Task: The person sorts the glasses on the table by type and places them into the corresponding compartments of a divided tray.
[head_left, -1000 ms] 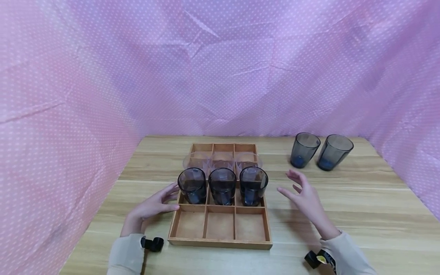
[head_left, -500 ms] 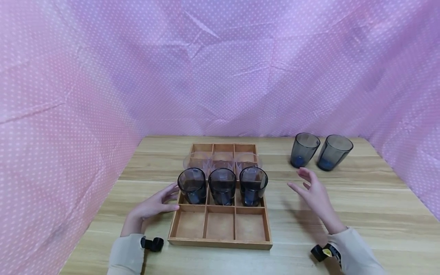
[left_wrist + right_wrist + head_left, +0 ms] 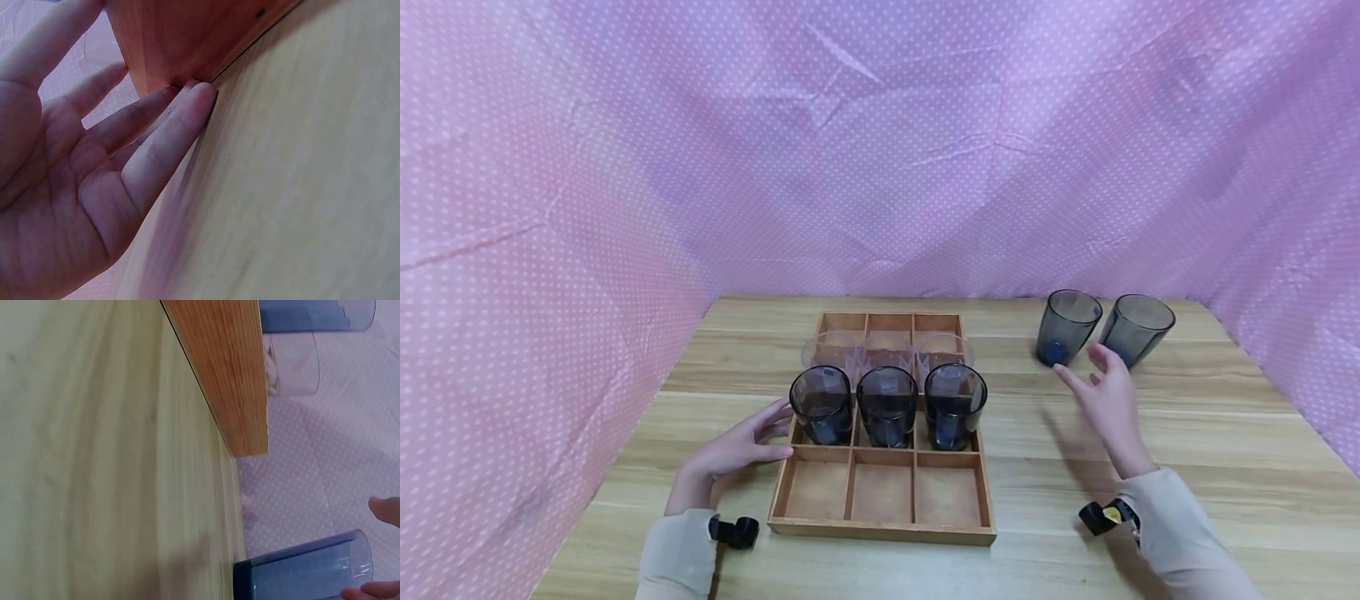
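Note:
My left hand (image 3: 737,450) rests its fingertips against the left side of a compartmented wooden tray (image 3: 880,530); in the left wrist view the fingers of that hand (image 3: 75,181) are fairly straight on the tray's wall (image 3: 187,44). Three dark tinted glasses (image 3: 887,408) stand upright across its middle row. At the back right are two more tinted glasses, a left one (image 3: 1066,332) and a right one (image 3: 1138,327). My right hand (image 3: 1108,408) is just in front of them, thumb and fingers apart, partly covering the right glass's base. The right wrist view catches one glass (image 3: 300,572) beside the fingertips (image 3: 386,511).
Three clear cups (image 3: 887,350) stand in the tray behind the dark glasses. Wood-grain tabletop (image 3: 1030,500) lies between the tray and my right arm. A pink dotted cloth (image 3: 880,167) hangs behind the table and along its sides.
My right hand has moved forward and to the right, from beside the tray to the two tinted glasses at the back right. The left hand has stayed at the tray.

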Available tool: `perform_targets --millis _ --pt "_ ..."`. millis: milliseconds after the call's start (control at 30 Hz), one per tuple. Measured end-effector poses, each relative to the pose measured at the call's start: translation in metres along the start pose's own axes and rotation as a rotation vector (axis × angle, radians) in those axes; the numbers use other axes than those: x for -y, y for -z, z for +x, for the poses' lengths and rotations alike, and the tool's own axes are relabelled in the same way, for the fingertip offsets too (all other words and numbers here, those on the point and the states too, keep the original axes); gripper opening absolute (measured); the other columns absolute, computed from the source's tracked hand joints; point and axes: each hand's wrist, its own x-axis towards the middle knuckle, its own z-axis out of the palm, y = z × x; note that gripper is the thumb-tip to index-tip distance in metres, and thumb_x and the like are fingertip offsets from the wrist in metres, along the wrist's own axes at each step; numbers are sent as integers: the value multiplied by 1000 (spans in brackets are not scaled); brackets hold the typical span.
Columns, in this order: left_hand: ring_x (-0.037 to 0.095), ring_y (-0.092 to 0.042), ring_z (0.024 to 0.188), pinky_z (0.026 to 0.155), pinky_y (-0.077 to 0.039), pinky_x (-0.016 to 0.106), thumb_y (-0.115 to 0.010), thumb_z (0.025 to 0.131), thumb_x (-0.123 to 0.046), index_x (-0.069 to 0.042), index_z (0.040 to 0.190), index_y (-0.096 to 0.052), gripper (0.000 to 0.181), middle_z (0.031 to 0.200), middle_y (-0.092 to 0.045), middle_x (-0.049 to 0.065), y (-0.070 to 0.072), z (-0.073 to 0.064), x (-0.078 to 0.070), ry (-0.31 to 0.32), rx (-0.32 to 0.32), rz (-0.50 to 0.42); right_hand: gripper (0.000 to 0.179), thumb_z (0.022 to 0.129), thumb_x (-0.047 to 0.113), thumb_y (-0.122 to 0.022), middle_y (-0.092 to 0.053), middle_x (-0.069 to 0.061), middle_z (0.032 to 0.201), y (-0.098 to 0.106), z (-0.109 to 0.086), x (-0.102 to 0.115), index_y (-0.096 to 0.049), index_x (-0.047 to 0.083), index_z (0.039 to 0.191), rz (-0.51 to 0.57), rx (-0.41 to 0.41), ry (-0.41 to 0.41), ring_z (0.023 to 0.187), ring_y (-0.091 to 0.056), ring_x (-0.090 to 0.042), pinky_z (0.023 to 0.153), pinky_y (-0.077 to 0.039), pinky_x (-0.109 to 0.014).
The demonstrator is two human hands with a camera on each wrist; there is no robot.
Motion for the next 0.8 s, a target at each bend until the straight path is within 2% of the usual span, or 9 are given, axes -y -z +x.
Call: perform_targets --millis 167,333,533,667,800 --pt "57 -22 139 111 -29 63 -65 92 -16 3 154 -5 88 154 -15 38 0 0 1 -1 3 9 80 87 19 -72 -33 -30 150 1 10 -1 -27 -9 147 6 -57 -36 138 -36 -45 114 -34 -51" --pt "56 -23 139 111 -29 63 -65 92 -15 3 154 -5 87 154 -15 37 0 0 0 -1 -2 16 81 86 22 -74 -35 -29 150 2 21 -4 -30 -7 147 2 -115 -37 136 -40 -44 113 -36 -50" --pt "57 -22 139 111 -29 63 -65 93 -16 4 153 -5 87 154 -15 37 -4 -1 -1 0 -5 15 88 86 36 -72 -31 -24 155 2 33 -4 -26 -3 150 -6 -107 -44 139 -38 -42 114 -35 -49" --pt "57 -22 139 111 -29 63 -65 92 -16 3 154 -5 88 154 -15 37 -7 -2 -1 10 -17 14 88 85 37 -73 -35 -22 153 -2 43 -6 -28 -2 149 -24 -137 -43 139 -39 -39 115 -33 -48" --pt "56 -22 139 112 -28 63 -65 92 -16 3 154 -5 88 154 -15 37 -9 -3 -2 20 -28 11 86 83 36 -75 -41 -21 150 -8 53 -7 -32 -1 147 12 -176 -42 137 -42 -38 115 -33 -47"
